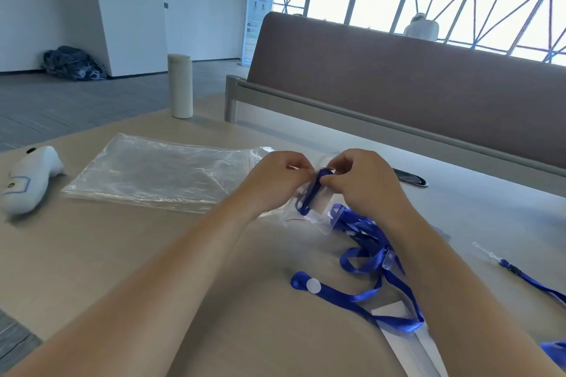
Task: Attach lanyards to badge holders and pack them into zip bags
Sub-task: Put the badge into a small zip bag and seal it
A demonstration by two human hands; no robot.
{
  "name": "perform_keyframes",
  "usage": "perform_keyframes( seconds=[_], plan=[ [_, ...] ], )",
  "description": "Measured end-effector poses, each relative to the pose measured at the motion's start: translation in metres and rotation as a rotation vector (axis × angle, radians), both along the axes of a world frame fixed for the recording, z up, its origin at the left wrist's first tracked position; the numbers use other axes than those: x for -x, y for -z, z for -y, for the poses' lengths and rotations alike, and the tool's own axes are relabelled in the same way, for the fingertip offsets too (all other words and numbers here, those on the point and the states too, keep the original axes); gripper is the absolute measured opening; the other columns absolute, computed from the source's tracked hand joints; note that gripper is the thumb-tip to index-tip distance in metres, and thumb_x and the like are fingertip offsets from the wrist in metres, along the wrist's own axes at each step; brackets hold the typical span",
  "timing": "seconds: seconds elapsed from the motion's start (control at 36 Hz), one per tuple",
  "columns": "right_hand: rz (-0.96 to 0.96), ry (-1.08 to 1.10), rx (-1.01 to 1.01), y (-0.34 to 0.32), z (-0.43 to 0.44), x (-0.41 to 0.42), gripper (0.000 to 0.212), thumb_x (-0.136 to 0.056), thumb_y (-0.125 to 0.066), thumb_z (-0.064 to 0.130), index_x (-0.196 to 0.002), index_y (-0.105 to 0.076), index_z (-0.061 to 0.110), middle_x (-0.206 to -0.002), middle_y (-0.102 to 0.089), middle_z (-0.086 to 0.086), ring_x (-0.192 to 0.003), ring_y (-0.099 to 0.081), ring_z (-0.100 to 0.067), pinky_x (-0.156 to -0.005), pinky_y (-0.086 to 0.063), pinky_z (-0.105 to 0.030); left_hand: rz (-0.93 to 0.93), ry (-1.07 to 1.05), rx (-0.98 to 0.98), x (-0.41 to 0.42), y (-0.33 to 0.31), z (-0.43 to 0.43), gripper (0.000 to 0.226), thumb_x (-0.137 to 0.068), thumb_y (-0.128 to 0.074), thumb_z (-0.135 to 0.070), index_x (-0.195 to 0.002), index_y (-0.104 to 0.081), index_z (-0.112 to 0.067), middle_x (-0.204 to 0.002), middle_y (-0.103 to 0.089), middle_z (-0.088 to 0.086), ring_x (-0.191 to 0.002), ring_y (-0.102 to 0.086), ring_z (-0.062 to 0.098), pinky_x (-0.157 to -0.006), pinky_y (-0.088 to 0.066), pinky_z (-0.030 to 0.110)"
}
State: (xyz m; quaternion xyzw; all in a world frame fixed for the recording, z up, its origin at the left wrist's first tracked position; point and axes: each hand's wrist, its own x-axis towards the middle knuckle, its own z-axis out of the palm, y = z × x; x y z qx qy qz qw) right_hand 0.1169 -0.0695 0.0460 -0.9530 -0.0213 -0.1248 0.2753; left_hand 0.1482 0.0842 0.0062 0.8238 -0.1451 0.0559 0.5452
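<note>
The blue lanyard (311, 193) sits between the two hands above the table (214, 300), with its folded part going into a small zip bag (301, 214). The left hand (275, 176) pinches the bag's edge with narrow fingers, and the right hand (358, 180) pinches the lanyard top beside a clear badge holder (326, 162). More blue lanyards (367, 257) lie tangled just beside. I think the bag mouth can slip closed, or a loose strap can be dragged along, because everything is so near.
</note>
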Motion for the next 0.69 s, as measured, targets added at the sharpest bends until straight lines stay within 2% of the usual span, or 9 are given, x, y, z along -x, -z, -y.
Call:
perform_keyframes(
  seconds=[0.11,0.19,0.25,0.31,0.36,0.42,0.5,0.61,0.69],
  plan=[
    [-0.025,-0.072,-0.003,-0.001,-0.001,0.002,0.028,-0.089,-0.071,0.022,-0.116,-0.069,0.020,-0.104,-0.066,0.007,-0.094,-0.062,-0.013,-0.079,-0.040,-0.024,-0.006,-0.011,0.003,-0.001,0.000,0.000,0.016,-0.090,-0.060,-0.023,-0.080,-0.073,-0.023,-0.087,-0.070,-0.006,-0.090,-0.068,0.021,-0.085,-0.059,0.048],
    [-0.073,-0.138,-0.038,-0.002,-0.001,0.003,0.034,-0.088,-0.070,0.020,-0.121,-0.068,0.019,-0.109,-0.068,0.008,-0.096,-0.064,-0.011,-0.081,-0.045,-0.024,-0.020,-0.022,0.028,-0.003,0.000,-0.002,0.015,-0.088,-0.060,-0.024,-0.079,-0.073,-0.024,-0.088,-0.070,-0.004,-0.090,-0.068,0.023,-0.084,-0.060,0.048],
    [-0.097,-0.174,-0.020,-0.003,0.001,0.004,0.036,-0.087,-0.070,0.023,-0.124,-0.067,0.021,-0.113,-0.069,0.009,-0.094,-0.062,-0.007,-0.076,-0.045,-0.017,-0.025,-0.024,0.045,-0.003,0.000,-0.003,0.015,-0.086,-0.060,-0.026,-0.079,-0.073,-0.025,-0.088,-0.071,-0.004,-0.091,-0.069,0.024,-0.084,-0.060,0.047],
    [-0.110,-0.196,0.039,-0.005,0.003,0.004,0.036,-0.089,-0.068,0.025,-0.125,-0.066,0.024,-0.114,-0.067,0.011,-0.092,-0.058,-0.006,-0.069,-0.039,-0.011,-0.027,-0.021,0.058,-0.002,0.000,-0.004,0.016,-0.085,-0.059,-0.026,-0.078,-0.073,-0.026,-0.088,-0.072,-0.005,-0.091,-0.070,0.024,-0.084,-0.060,0.047],
    [-0.134,-0.199,0.076,-0.006,0.007,0.004,0.038,-0.089,-0.068,0.026,-0.127,-0.065,0.025,-0.114,-0.066,0.011,-0.088,-0.059,-0.005,-0.070,-0.040,-0.015,-0.026,-0.023,0.061,-0.003,-0.001,-0.004,0.017,-0.085,-0.059,-0.024,-0.078,-0.074,-0.025,-0.088,-0.072,-0.006,-0.091,-0.070,0.023,-0.084,-0.060,0.047],
    [-0.142,-0.174,0.105,-0.005,0.010,0.002,0.036,-0.089,-0.069,0.025,-0.125,-0.066,0.024,-0.106,-0.067,0.010,-0.079,-0.059,-0.001,-0.066,-0.041,-0.016,-0.023,-0.028,0.065,-0.002,-0.002,-0.004,0.018,-0.087,-0.059,-0.021,-0.078,-0.074,-0.023,-0.089,-0.072,-0.006,-0.092,-0.069,0.022,-0.085,-0.060,0.046],
    [-0.087,-0.111,0.091,-0.003,0.014,-0.005,0.023,-0.088,-0.068,0.018,-0.110,-0.070,0.023,-0.099,-0.070,0.008,-0.065,-0.056,0.001,-0.059,-0.039,-0.018,-0.016,-0.027,0.049,-0.001,-0.003,-0.003,0.017,-0.091,-0.058,-0.020,-0.085,-0.074,-0.021,-0.093,-0.072,-0.006,-0.093,-0.067,0.019,-0.087,-0.059,0.043],
    [-0.039,-0.052,0.109,-0.001,0.014,-0.007,0.021,-0.092,-0.065,0.016,-0.111,-0.069,0.023,-0.096,-0.066,0.007,-0.069,-0.060,-0.010,-0.076,-0.051,-0.028,0.038,-0.019,-0.079,0.001,-0.004,-0.002,0.020,-0.096,-0.056,-0.026,-0.098,-0.074,-0.020,-0.103,-0.069,-0.008,-0.094,-0.063,0.013,-0.087,-0.051,0.032],
    [-0.009,-0.049,0.079,-0.001,0.013,-0.007,0.014,-0.095,-0.061,0.016,-0.103,-0.066,0.027,-0.087,-0.064,0.006,-0.064,-0.061,-0.010,-0.070,-0.050,-0.027,0.056,-0.006,-0.111,0.002,-0.005,0.000,0.021,-0.097,-0.055,-0.027,-0.103,-0.074,-0.018,-0.114,-0.066,-0.004,-0.101,-0.061,0.017,-0.087,-0.050,0.029]
  ],
)
